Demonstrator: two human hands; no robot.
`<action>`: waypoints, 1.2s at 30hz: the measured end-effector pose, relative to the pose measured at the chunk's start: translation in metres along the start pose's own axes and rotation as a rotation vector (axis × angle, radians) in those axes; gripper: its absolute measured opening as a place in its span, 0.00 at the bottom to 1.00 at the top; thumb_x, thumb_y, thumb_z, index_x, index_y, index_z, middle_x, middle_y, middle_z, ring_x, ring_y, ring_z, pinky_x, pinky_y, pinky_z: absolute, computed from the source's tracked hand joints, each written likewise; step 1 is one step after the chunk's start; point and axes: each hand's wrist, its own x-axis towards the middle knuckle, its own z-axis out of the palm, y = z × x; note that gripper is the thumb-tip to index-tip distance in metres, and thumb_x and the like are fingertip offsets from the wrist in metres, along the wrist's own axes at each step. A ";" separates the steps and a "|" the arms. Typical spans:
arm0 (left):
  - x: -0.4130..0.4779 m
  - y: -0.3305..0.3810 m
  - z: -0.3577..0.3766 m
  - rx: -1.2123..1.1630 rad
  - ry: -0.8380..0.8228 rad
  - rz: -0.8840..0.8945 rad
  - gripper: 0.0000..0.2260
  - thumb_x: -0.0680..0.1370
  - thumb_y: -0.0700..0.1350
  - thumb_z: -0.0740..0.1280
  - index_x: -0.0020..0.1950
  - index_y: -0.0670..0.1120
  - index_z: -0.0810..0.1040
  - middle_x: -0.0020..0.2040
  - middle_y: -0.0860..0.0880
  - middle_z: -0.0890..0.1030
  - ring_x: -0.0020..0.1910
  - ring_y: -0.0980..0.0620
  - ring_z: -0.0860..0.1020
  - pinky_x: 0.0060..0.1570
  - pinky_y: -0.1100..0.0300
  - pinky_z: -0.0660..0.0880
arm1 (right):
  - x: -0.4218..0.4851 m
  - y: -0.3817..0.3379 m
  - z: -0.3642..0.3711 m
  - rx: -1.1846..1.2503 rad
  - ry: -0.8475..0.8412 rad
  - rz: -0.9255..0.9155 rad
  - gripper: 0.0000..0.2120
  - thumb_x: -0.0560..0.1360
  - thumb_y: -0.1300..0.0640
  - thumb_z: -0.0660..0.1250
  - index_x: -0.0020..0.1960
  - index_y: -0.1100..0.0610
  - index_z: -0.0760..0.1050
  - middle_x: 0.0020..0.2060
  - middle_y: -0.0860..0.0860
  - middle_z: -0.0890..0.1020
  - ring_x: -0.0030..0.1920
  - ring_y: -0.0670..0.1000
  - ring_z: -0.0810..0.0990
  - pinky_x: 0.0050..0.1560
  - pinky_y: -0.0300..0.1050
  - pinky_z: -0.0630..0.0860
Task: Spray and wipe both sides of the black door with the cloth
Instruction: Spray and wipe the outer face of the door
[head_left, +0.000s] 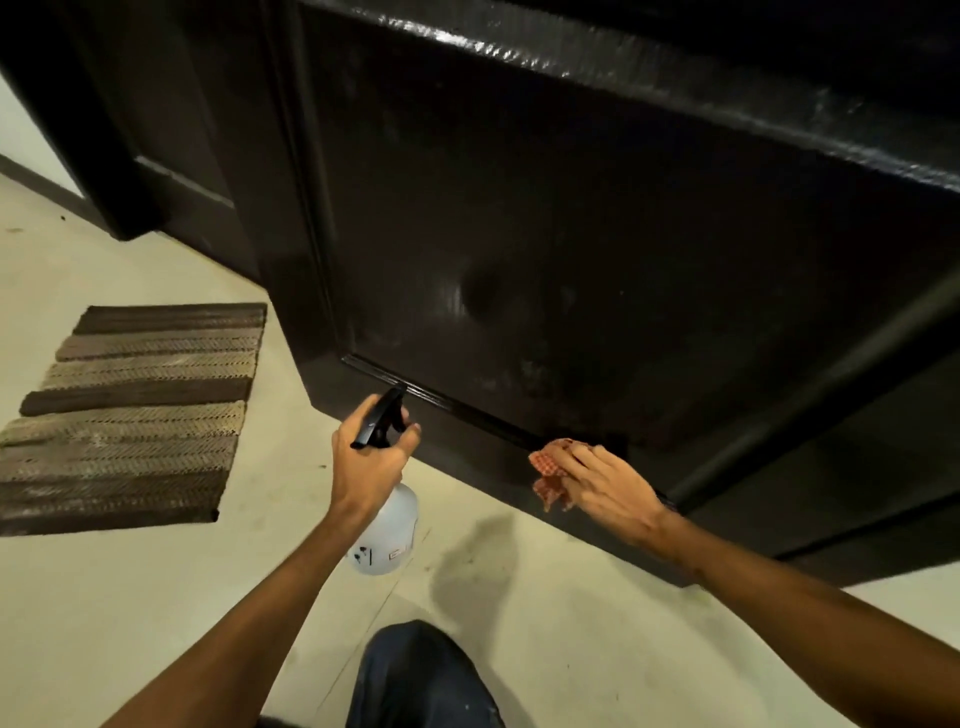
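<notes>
Head view: black door (597, 234) fills the frame from 11 to 3 o'clock, its bottom rail running low toward 4 o'clock, surface glossy with faint smears. Right hand (605, 486), at about 3 o'clock of centre, presses a red checked cloth (551, 470) against the door's bottom rail, fingers curled over the cloth. Left hand (371, 460), near centre, grips the neck of a spray bottle (387, 525), finger on the black trigger, nozzle aimed at the door's lower panel. Striped mat (135, 410) lies at 9 o'clock on the pale floor (156, 597). Knee in dark trousers (421, 675) at 6 o'clock.
</notes>
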 end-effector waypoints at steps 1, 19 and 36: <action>-0.003 0.006 0.007 -0.010 -0.007 0.003 0.11 0.77 0.35 0.75 0.47 0.51 0.80 0.42 0.53 0.84 0.36 0.53 0.80 0.43 0.43 0.80 | -0.001 0.008 -0.010 0.041 0.064 0.056 0.24 0.75 0.54 0.57 0.66 0.59 0.81 0.67 0.56 0.79 0.63 0.59 0.70 0.51 0.49 0.73; 0.008 0.036 0.022 0.007 -0.009 0.041 0.13 0.78 0.35 0.74 0.48 0.54 0.79 0.39 0.60 0.83 0.34 0.55 0.78 0.33 0.60 0.78 | 0.040 -0.023 0.015 0.058 0.027 0.104 0.29 0.77 0.54 0.68 0.76 0.60 0.69 0.75 0.56 0.69 0.67 0.58 0.72 0.62 0.51 0.74; -0.041 0.086 0.098 -0.081 -0.229 0.178 0.07 0.78 0.34 0.73 0.47 0.44 0.78 0.39 0.47 0.80 0.31 0.55 0.75 0.28 0.62 0.74 | -0.069 0.133 -0.113 -0.149 0.690 0.632 0.16 0.79 0.52 0.72 0.64 0.56 0.80 0.74 0.54 0.67 0.66 0.58 0.67 0.61 0.52 0.65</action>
